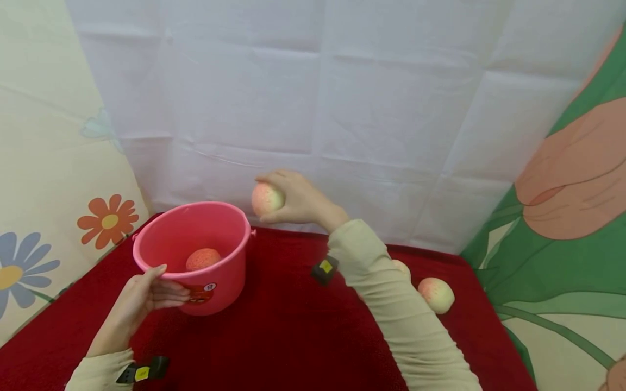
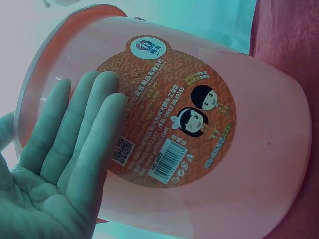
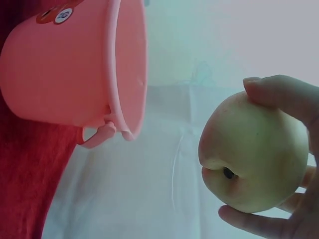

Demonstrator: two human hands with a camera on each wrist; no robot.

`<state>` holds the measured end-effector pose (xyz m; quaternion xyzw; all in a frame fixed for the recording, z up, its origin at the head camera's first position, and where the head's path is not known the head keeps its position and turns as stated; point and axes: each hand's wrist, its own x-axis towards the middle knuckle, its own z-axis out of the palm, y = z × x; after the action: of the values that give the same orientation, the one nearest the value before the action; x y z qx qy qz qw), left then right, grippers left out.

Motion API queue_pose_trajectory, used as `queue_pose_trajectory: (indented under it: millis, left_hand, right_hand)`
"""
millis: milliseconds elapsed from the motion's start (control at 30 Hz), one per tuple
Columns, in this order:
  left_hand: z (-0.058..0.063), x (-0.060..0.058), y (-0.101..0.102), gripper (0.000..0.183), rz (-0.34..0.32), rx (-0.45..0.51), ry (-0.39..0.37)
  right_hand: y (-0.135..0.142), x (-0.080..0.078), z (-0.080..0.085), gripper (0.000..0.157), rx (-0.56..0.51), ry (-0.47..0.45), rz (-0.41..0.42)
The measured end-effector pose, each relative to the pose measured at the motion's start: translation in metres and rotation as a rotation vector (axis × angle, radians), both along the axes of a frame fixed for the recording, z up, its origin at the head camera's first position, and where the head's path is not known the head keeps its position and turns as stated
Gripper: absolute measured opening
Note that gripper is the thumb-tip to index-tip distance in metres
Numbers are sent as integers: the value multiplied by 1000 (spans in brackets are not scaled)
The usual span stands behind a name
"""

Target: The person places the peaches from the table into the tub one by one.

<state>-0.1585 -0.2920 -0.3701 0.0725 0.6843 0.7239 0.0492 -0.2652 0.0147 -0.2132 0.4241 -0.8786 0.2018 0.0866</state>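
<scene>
A pink bucket [image 1: 233, 279] stands at the left of the red cloth, with a reddish round fruit [image 1: 202, 259] inside it. My left hand [image 1: 142, 298] holds the bucket's near rim, thumb over the edge and fingers along the outer wall by the round label [image 2: 169, 119]. Up and to the right of the bucket, my right hand [image 1: 300, 198] grips a pale yellow and pink peach [image 3: 249, 154] between thumb and fingers. The peach is in the air, apart from the bucket. Its stem hollow shows in the right wrist view.
Another peach [image 1: 437, 296] lies on the red cloth [image 1: 293, 336] at the right. A further peach [image 1: 401, 267] is partly hidden behind my right sleeve. A white sheet [image 1: 391, 108] hangs behind the table, with flower-patterned cloth at both sides.
</scene>
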Motion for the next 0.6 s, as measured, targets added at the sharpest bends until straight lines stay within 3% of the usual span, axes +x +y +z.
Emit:
queue_pose_trajectory:
  millis: [333, 600]
  left_hand:
    - [-1, 3, -1, 49, 2, 15, 1]
    - [0, 2, -1, 51, -30, 42, 16]
  right_hand:
    - [-14, -1, 0, 75, -55, -65, 8]
    - [-33, -1, -2, 75, -15, -88, 28]
